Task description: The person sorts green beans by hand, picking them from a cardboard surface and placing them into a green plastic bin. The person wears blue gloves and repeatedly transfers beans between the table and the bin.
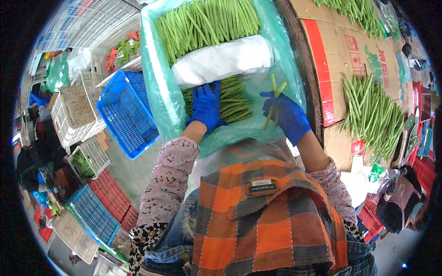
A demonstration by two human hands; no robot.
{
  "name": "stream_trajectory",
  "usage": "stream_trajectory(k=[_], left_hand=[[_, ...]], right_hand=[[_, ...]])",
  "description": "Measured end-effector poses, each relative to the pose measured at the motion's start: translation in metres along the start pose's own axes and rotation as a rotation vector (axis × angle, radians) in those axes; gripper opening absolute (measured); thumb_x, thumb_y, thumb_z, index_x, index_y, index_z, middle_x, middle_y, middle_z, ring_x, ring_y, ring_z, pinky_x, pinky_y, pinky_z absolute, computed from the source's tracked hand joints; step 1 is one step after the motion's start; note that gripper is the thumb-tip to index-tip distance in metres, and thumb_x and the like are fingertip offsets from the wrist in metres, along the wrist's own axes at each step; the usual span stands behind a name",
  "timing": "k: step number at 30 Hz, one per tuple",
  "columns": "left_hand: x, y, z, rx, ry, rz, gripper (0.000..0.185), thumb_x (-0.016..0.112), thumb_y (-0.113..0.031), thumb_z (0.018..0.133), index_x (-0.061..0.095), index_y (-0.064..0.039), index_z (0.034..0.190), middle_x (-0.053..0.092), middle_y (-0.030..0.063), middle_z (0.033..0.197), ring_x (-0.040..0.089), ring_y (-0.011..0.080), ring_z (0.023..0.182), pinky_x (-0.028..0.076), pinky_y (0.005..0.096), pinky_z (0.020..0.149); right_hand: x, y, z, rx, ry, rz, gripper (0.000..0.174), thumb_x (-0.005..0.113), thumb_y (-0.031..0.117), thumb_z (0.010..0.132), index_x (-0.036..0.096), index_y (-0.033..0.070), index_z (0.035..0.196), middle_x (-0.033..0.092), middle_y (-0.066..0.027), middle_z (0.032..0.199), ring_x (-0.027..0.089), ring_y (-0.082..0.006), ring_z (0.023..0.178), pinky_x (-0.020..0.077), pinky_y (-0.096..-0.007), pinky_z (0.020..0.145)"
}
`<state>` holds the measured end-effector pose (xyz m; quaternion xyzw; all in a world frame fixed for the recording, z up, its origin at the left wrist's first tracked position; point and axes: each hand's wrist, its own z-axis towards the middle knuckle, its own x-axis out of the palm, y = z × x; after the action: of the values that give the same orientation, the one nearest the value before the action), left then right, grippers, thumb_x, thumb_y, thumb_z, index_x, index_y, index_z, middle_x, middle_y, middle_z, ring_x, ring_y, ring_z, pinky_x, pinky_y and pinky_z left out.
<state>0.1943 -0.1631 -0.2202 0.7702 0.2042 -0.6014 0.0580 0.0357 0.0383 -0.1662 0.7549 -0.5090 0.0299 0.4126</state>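
Note:
My left hand [206,107], in a blue glove, lies with spread fingers on a bundle of green beans [235,100] in the near part of a box lined with green plastic film [155,79]. Gloved in blue as well, my right hand [286,115] holds a few loose green beans [275,90] over the right side of the liner. A white wrapped roll [224,61] lies across the box between the near bundle and a larger row of green beans [209,26] at the far end.
At the right, flattened cardboard [335,69] bears a pile of green beans [374,117]. A blue plastic crate [127,114] stands left of the box, with white crates [74,114] beyond. A person [400,203] is at the lower right.

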Motion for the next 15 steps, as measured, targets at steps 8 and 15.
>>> stream_trajectory(k=[8,15], left_hand=[[0.028,-0.003,0.000,-0.025,0.090,0.035,0.117,0.084,-0.044,0.053,0.024,0.000,0.144,0.042,0.0248,0.127,0.039,0.0406,0.121,0.033,0.0559,0.100],[0.020,-0.018,0.007,-0.022,-0.063,0.083,0.114,0.082,-0.031,0.056,0.018,0.000,0.145,0.039,0.0244,0.132,0.036,0.0421,0.126,0.033,0.0577,0.100]], right_hand=[[-0.004,0.000,0.000,0.020,0.004,0.111,0.031,0.046,0.010,0.093,0.056,-0.003,0.119,0.063,-0.0081,0.087,0.061,-0.0198,0.082,0.0509,-0.0329,0.081],[-0.010,-0.002,-0.006,-0.025,-0.008,0.090,0.031,0.052,0.010,0.091,0.055,-0.003,0.119,0.063,-0.0069,0.085,0.061,-0.0184,0.081,0.0499,-0.0313,0.081]])
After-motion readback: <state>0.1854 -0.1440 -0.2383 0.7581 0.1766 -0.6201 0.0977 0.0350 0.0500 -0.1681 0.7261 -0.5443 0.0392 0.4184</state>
